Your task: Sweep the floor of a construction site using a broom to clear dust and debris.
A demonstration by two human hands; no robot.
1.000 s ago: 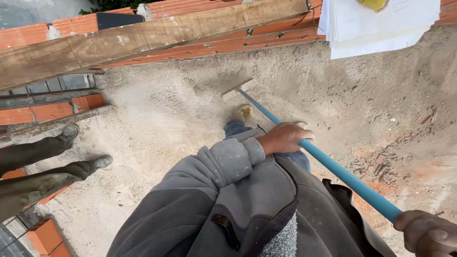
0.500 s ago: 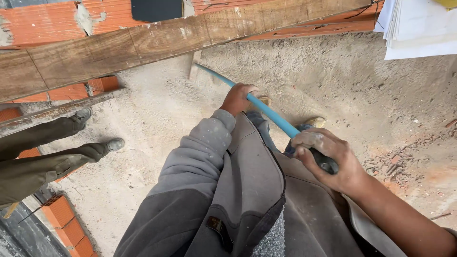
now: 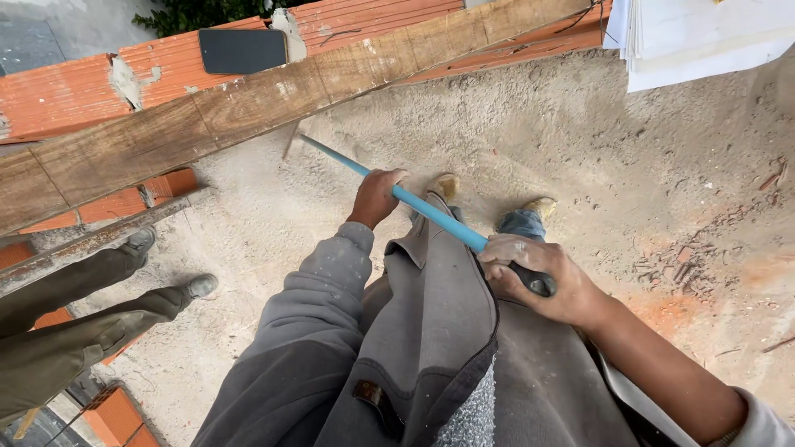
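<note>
A long tool with a blue handle (image 3: pixel 431 213) slants from lower right up to the left, its head hidden under the wooden plank (image 3: pixel 248 108). My left hand (image 3: pixel 374 197) grips the blue shaft midway. Around the handle's black end grip my right hand (image 3: pixel 538 277) is closed, close to my grey jacket (image 3: pixel 414 348). My two dusty shoes (image 3: pixel 497 203) stand on the sandy ground (image 3: pixel 580 141) just past the handle.
A low red brick wall (image 3: pixel 166 66) runs along the top, with a dark phone (image 3: pixel 242 50) lying on it. White paper sheets (image 3: pixel 704 41) rest at top right. Another person's legs and shoes (image 3: pixel 108 306) stand at left. Brick rubble (image 3: pixel 687 248) lies at right.
The tool's flat head, on open sand a second ago, has gone left under the plank. My right hand slid to the handle's end, and my view tipped toward the wall.
</note>
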